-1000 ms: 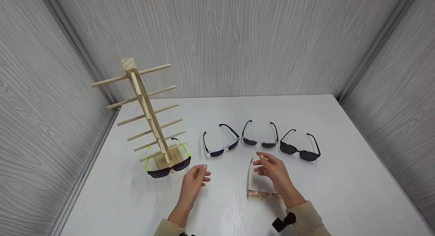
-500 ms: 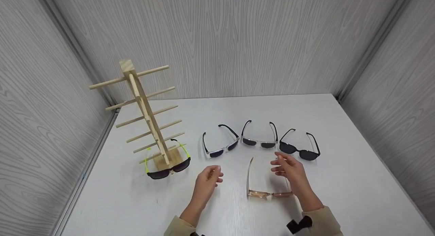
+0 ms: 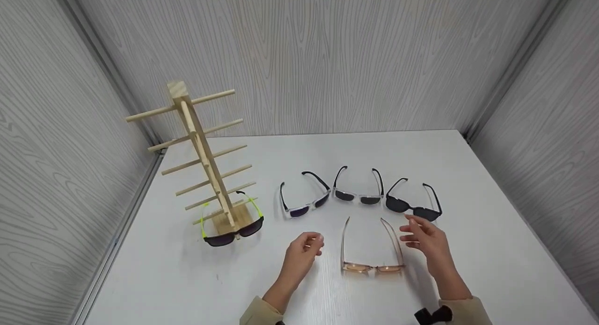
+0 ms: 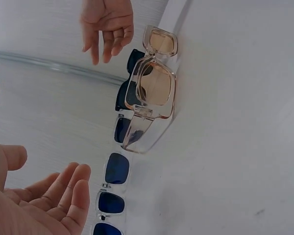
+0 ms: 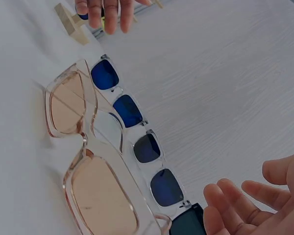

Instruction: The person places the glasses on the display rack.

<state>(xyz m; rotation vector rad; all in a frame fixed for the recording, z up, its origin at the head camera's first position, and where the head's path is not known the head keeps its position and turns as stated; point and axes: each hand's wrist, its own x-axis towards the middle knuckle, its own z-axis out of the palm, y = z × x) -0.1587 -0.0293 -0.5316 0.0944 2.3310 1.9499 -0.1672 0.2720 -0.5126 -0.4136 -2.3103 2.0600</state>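
Peach-tinted clear-framed sunglasses (image 3: 373,268) lie on the white table with both temples unfolded toward the back. Left of them hovers my left hand (image 3: 302,255), fingers loosely bent, holding nothing. My right hand (image 3: 429,245) is just to their right, also holding nothing, its fingertips close below the black sunglasses (image 3: 425,213). In the left wrist view the peach sunglasses (image 4: 157,83) stand apart from the left fingers. The right wrist view shows their lenses (image 5: 105,196) large, with the right hand (image 5: 255,205) off to the side.
Two clear-framed dark sunglasses, one at left (image 3: 299,211) and one in the middle (image 3: 358,197), lie behind. At left stands a wooden peg rack (image 3: 206,161); black and neon-yellow sunglasses (image 3: 250,227) hang on its lowest pegs. Grey wood-grain panels (image 3: 299,58) enclose the table.
Both hands have moved to the right across the table. The right hand has moved off from over the peach sunglasses, which now show whole and have stayed in place.
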